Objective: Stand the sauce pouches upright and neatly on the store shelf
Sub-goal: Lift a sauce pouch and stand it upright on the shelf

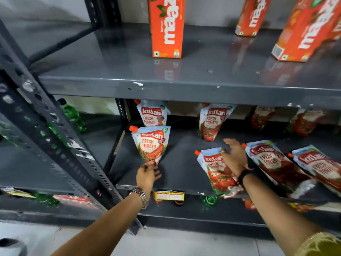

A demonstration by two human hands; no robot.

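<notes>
Tomato sauce pouches with orange caps sit on the middle grey shelf (177, 174). One pouch (151, 144) stands upright at the front left; my left hand (147, 175) is just below its base, fingers loosely curled, touching or nearly touching it. Another pouch (215, 174) lies flat at the front centre, and my right hand (234, 157) rests over its upper right with fingers spread. Two more pouches (275, 163) (321, 167) lie flat to the right. Behind stand upright pouches (153, 113) (214, 121), with others blurred at the back right.
Orange juice cartons (167, 26) stand on the upper shelf. A perforated dark upright post (55, 137) runs diagonally at left. Green bottles (72, 115) sit in the neighbouring bay. Jars and bottles (169, 197) fill the lower shelf.
</notes>
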